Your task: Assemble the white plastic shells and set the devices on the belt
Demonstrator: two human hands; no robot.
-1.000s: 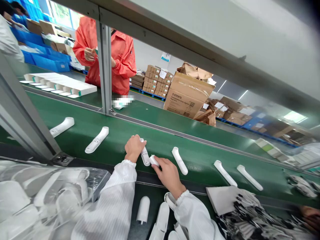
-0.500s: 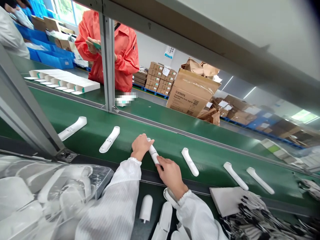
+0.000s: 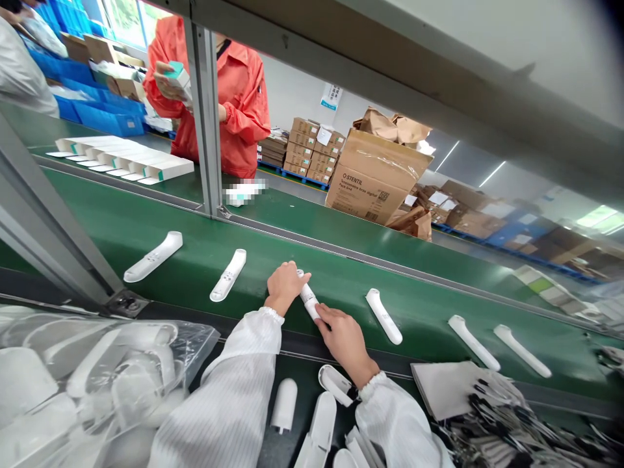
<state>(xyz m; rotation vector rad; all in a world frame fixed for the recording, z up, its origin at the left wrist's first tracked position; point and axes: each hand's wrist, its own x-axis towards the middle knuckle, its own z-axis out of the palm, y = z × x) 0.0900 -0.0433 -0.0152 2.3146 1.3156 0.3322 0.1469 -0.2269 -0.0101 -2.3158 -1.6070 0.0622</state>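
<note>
On the green conveyor belt (image 3: 331, 257) lies a long white plastic device housing (image 3: 309, 300) with small dark marks on its face. My left hand (image 3: 286, 286) is closed at its far end, the thumb along the side. At the near end, the fingers of my right hand (image 3: 344, 335) are closed on the housing. Similar housings lie along the belt: an angled piece (image 3: 228, 275) and another (image 3: 153, 257) to the left, and a bent-ended one (image 3: 385, 316) to the right. Below my hands are a short rounded white cover (image 3: 284, 404) and a longer white shell (image 3: 319, 422).
A clear bag of white parts (image 3: 117, 370) is at lower left, and a heap of dark cables (image 3: 507, 416) at lower right. A metal post (image 3: 210, 130) rises beyond the belt. Across it, a person in red (image 3: 241, 110) holds a small box near white cartons (image 3: 127, 156).
The housings on the belt have shifted to the right, and both my hands have moved right with the one they hold. The person in red has raised and turned the small box.
</note>
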